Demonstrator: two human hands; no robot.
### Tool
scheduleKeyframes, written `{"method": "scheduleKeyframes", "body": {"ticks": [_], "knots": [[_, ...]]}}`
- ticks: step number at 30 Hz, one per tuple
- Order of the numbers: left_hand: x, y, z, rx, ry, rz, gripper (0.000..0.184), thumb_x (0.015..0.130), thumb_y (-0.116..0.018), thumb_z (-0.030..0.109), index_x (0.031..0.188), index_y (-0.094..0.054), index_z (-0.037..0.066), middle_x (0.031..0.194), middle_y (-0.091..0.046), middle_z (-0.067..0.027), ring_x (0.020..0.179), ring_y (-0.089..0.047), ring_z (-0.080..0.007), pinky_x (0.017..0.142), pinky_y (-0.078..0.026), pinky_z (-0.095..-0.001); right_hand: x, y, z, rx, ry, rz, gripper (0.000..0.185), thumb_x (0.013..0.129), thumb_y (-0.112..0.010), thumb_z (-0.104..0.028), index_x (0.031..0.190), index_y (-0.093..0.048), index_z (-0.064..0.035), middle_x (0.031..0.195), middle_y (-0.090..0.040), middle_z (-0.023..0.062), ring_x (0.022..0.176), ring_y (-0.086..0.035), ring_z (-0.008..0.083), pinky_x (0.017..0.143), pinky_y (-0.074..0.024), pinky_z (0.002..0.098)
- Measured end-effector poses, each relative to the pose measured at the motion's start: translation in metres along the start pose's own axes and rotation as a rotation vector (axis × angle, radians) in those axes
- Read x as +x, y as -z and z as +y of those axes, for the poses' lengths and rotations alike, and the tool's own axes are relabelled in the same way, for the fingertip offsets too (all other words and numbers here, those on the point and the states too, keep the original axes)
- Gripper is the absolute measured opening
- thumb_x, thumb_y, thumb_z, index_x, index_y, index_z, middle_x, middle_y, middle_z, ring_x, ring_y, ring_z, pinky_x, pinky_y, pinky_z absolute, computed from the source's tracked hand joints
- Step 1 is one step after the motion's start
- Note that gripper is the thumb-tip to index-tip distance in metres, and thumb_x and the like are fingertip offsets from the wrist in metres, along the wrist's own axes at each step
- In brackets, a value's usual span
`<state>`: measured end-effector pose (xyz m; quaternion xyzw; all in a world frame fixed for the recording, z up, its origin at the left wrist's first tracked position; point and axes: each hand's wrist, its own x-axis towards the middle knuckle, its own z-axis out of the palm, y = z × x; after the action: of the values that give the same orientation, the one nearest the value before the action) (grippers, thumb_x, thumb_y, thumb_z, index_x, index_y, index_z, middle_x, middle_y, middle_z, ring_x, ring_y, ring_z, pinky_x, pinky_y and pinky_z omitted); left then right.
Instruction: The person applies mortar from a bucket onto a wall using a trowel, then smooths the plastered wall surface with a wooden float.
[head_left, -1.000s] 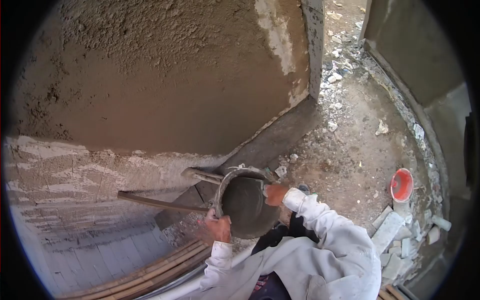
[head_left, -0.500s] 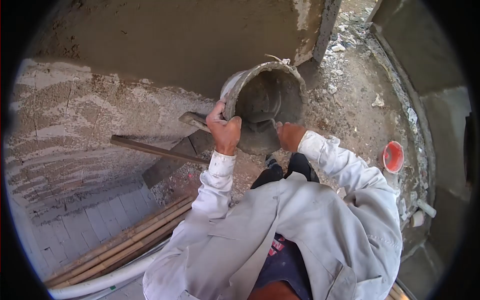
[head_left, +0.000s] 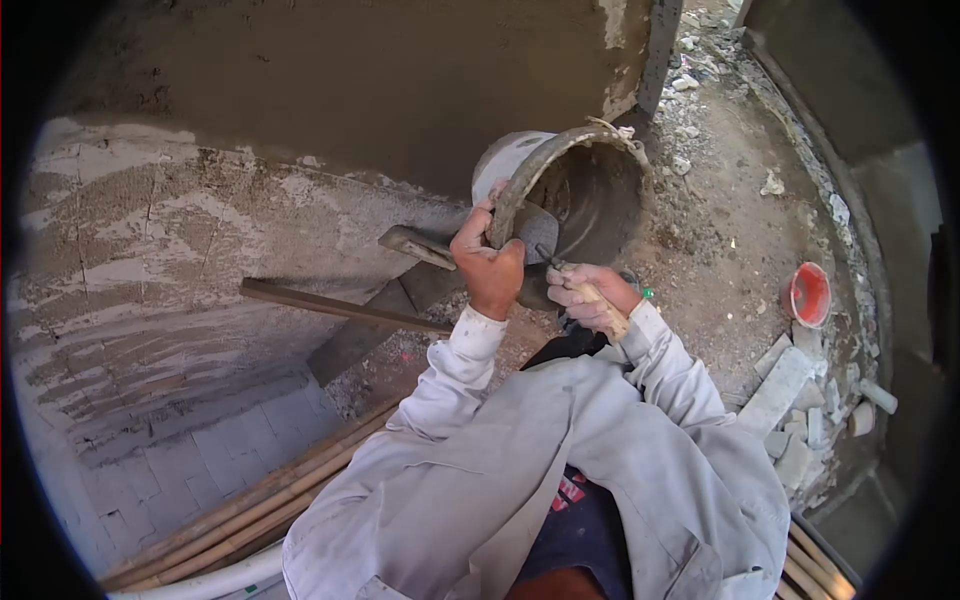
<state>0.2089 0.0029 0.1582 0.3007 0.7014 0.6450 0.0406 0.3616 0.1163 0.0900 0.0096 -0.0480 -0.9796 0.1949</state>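
Observation:
A mortar-crusted bucket [head_left: 612,225] is tipped so that its mouth faces me, its inside coated with grey mortar. My left hand [head_left: 490,262] grips the near left rim, thumb over the edge. Just left of that hand is a flat, mortar-smeared tool [head_left: 415,246]; its end runs behind the hand, and I cannot tell whether the hand holds it as well. My right hand [head_left: 597,295] is closed around the wooden handle of a trowel [head_left: 538,234]. The trowel's grey blade lies at the bucket's mouth, close to the left rim and my left thumb.
Fresh brown plaster covers the wall [head_left: 330,90] ahead. A wooden strip [head_left: 340,305] leans at the left, above bamboo poles [head_left: 260,490] and a white pipe [head_left: 200,583]. On the right are a red bowl [head_left: 809,296], broken block pieces [head_left: 780,390] and rubble along the ground.
The trowel blade has come up from deep in the bucket to its left rim, and my right hand has turned, showing the handle. The bucket and left hand have shifted slightly right.

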Motion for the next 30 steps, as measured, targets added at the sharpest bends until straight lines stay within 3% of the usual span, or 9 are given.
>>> {"method": "scheduleKeyframes", "body": {"ticks": [2, 11, 16, 24, 26, 27, 28, 29, 30], "knots": [[0.011, 0.002, 0.007, -0.143, 0.221, 0.117, 0.036, 0.067, -0.045, -0.017, 0.096, -0.064, -0.005, 0.073, -0.059, -0.0029, 0.054, -0.047, -0.0063, 0.044, -0.032, -0.022, 0.003, -0.009, 0.008, 0.031, 0.039, -0.035, 0.013, 0.098, -0.048, -0.017, 0.101, -0.044, -0.0052, 0.078, -0.047, 0.0037, 0.041, -0.043, 0.0053, 0.029, -0.0412, 0.0211], [0.016, 0.063, -0.053, -0.22, 0.521, 0.434, 0.021, 0.072, -0.041, -0.01, 0.082, -0.054, 0.002, 0.067, -0.054, -0.0037, 0.052, -0.046, -0.0108, 0.044, -0.035, -0.0257, -0.017, -0.112, -0.028, -0.02, 0.439, -0.326, 0.018, 0.089, -0.049, -0.012, 0.104, -0.041, -0.0053, 0.079, -0.046, 0.0069, 0.043, -0.045, 0.0105, 0.031, -0.0432, 0.0255], [-0.011, 0.107, -0.078, -0.084, 0.533, 0.526, 0.018, 0.074, -0.04, -0.01, 0.079, -0.047, 0.006, 0.063, -0.05, -0.0038, 0.048, -0.046, -0.0124, 0.043, -0.035, -0.0284, -0.05, -0.185, -0.067, -0.603, 1.172, -0.237, 0.028, 0.09, -0.056, -0.006, 0.111, -0.038, -0.0089, 0.085, -0.047, 0.0098, 0.052, -0.053, 0.0168, 0.047, -0.0512, 0.0342], [-0.059, 0.148, -0.063, 0.095, 0.516, 0.698, 0.019, 0.076, -0.037, -0.009, 0.069, -0.04, 0.008, 0.058, -0.045, -0.0029, 0.047, -0.043, -0.013, 0.041, -0.034, -0.0287, 0.014, -0.193, -0.212, -0.911, 2.336, 0.33, 0.026, 0.096, -0.059, -0.005, 0.113, -0.039, -0.0063, 0.098, -0.053, 0.0097, 0.074, -0.059, 0.0154, 0.07, -0.0534, 0.0327], [-0.068, 0.156, -0.06, 0.116, 0.511, 0.731, 0.021, 0.075, -0.037, -0.009, 0.067, -0.039, 0.009, 0.058, -0.045, -0.0028, 0.047, -0.043, -0.0127, 0.041, -0.034, -0.0283, 0.054, -0.151, -0.267, -1.098, 2.507, 0.853, 0.021, 0.094, -0.062, -0.007, 0.107, -0.046, -0.0043, 0.089, -0.057, 0.011, 0.071, -0.059, 0.0197, 0.071, -0.0528, 0.0345], [-0.072, 0.163, -0.063, 0.128, 0.501, 0.731, 0.021, 0.075, -0.036, -0.009, 0.067, -0.04, 0.009, 0.058, -0.046, -0.0027, 0.047, -0.043, -0.0126, 0.041, -0.034, -0.0281, 0.078, -0.115, -0.292, -1.294, 2.358, 1.304, 0.018, 0.091, -0.062, -0.009, 0.104, -0.053, -0.0018, 0.082, -0.062, 0.0177, 0.072, -0.064, 0.0299, 0.071, -0.0531, 0.0409], [-0.08, 0.169, -0.066, 0.138, 0.5, 0.734, 0.021, 0.075, -0.036, -0.009, 0.067, -0.04, 0.01, 0.058, -0.046, -0.0026, 0.048, -0.044, -0.0126, 0.041, -0.034, -0.028, 0.098, -0.085, -0.303, -1.625, 1.701, 1.57, 0.023, 0.087, -0.06, -0.01, 0.107, -0.055, 0.0006, 0.086, -0.066, 0.0243, 0.078, -0.067, 0.0395, 0.071, -0.0533, 0.048], [-0.085, 0.174, -0.067, 0.151, 0.5, 0.731, 0.021, 0.075, -0.036, -0.009, 0.067, -0.04, 0.01, 0.059, -0.047, -0.0025, 0.048, -0.044, -0.0125, 0.041, -0.034, -0.0278, 0.104, -0.068, -0.289, -2.144, 1.079, 1.489, 0.029, 0.084, -0.059, -0.011, 0.111, -0.054, 0.0006, 0.095, -0.068, 0.0254, 0.084, -0.068, 0.0428, 0.073, -0.0533, 0.0525], [-0.081, 0.175, -0.062, 0.187, 0.518, 0.723, 0.018, 0.075, -0.037, -0.006, 0.068, -0.043, 0.009, 0.058, -0.047, -0.0025, 0.048, -0.044, -0.0129, 0.042, -0.034, -0.0279, 0.114, -0.062, -0.249, -2.385, 0.974, 1.238, 0.033, 0.083, -0.059, -0.011, 0.113, -0.053, 0.0005, 0.093, -0.069, 0.0234, 0.084, -0.068, 0.0426, 0.074, -0.0535, 0.0535]]}}
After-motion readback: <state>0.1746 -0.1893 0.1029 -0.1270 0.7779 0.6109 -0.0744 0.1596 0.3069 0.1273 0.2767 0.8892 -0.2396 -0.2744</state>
